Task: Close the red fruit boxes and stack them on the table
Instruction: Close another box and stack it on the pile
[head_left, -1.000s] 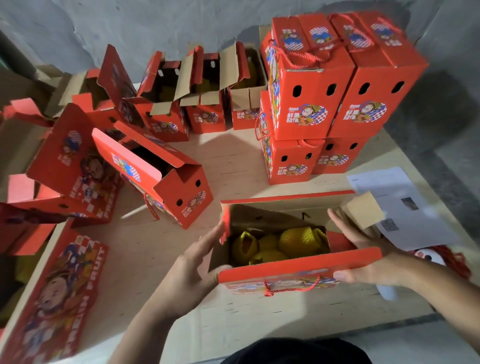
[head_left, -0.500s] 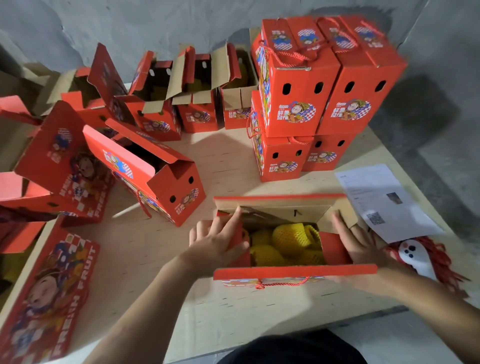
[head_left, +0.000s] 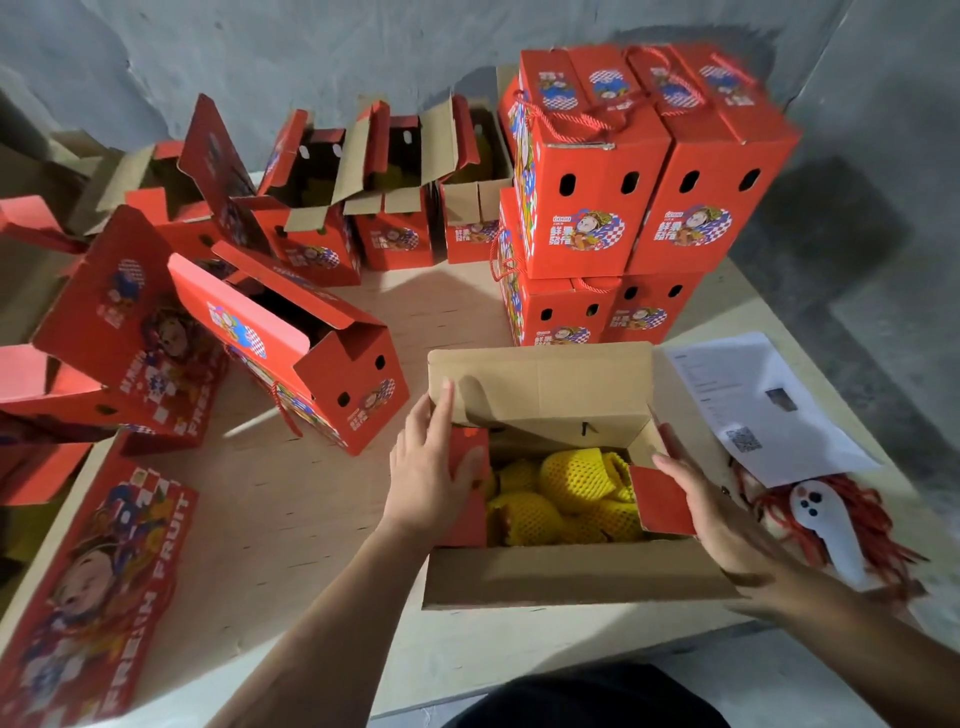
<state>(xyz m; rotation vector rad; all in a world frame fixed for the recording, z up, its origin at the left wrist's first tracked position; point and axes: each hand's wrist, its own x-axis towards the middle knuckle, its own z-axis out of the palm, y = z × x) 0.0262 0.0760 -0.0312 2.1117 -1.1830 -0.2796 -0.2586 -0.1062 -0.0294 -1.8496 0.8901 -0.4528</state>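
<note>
An open red fruit box (head_left: 571, 577) stands at the near edge of the wooden table (head_left: 291, 499), its long flaps spread and showing brown insides. Yellow netted fruit (head_left: 566, 493) fills it. My left hand (head_left: 431, 473) presses the left red end flap (head_left: 470, 452) inward. My right hand (head_left: 701, 499) pushes the right red end flap (head_left: 660, 499) inward. A stack of closed red boxes (head_left: 623, 182), two layers high, stands at the back right.
Several open red boxes (head_left: 322, 364) crowd the left and back of the table. A flat box (head_left: 98, 587) lies at the front left. A white paper sheet (head_left: 753, 405) and a white tool on red string (head_left: 831, 525) lie at the right.
Both long flaps have swung outward, showing brown cardboard. My two hands have moved onto the end flaps and are folding them in over the fruit.
</note>
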